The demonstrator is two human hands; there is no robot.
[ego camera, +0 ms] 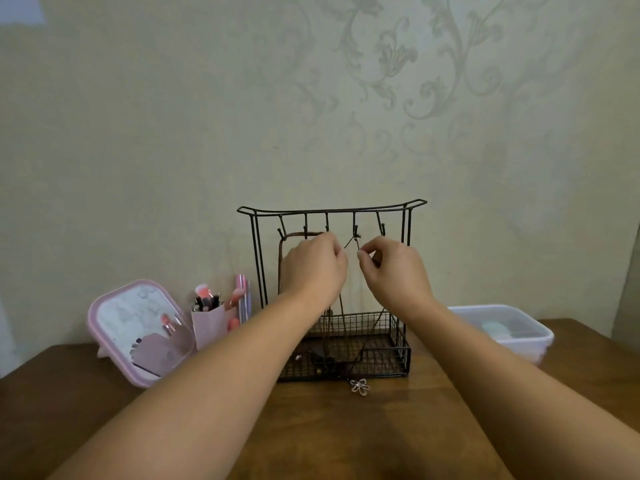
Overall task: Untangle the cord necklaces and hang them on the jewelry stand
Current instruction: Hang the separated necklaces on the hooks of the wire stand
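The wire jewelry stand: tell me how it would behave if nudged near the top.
The jewelry stand is tall, thin, open wire, so probably light. Its mesh base tray is wider, yet a push up high might tip or slide it on the smooth table.

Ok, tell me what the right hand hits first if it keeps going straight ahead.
Probably the stand's hooks, just beyond the right hand, which pinches a thin cord; depth is unclear.

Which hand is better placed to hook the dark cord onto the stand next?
Probably right. The right hand pinches the dark cord just under the fourth hook of the jewelry stand. The left hand sits nearer the brown necklace.
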